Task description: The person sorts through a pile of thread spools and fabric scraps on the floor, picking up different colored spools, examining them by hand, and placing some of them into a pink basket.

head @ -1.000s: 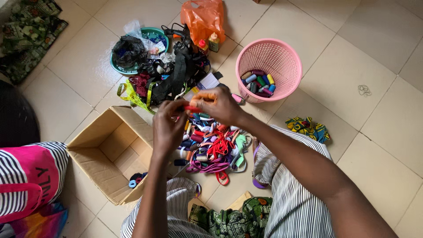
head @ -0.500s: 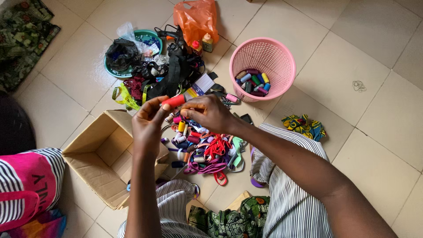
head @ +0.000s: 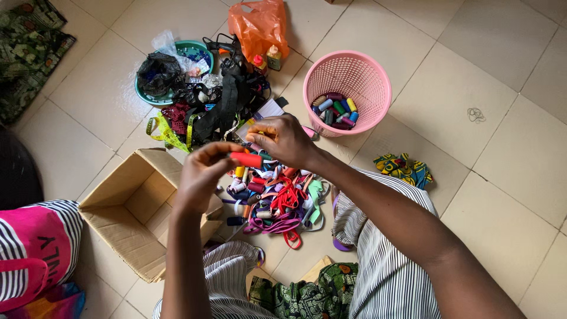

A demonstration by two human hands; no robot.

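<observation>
A red thread spool (head: 246, 159) is pinched between the fingers of the left hand (head: 201, 174) and the right hand (head: 284, 139), above a floor heap of spools and ribbons (head: 273, 198). Sorting appears underway. A placement seems due next, perhaps into the pink basket (head: 347, 88) beyond the fingers.

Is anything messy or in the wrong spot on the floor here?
Yes. A jumble of thread spools and ribbons lies loose on the tiles, though other spools sit tidily in the pink basket. A small tangle of thread lies alone to the right. The cardboard box stands open. Both hands, left hand and right hand, hold a red spool.
</observation>
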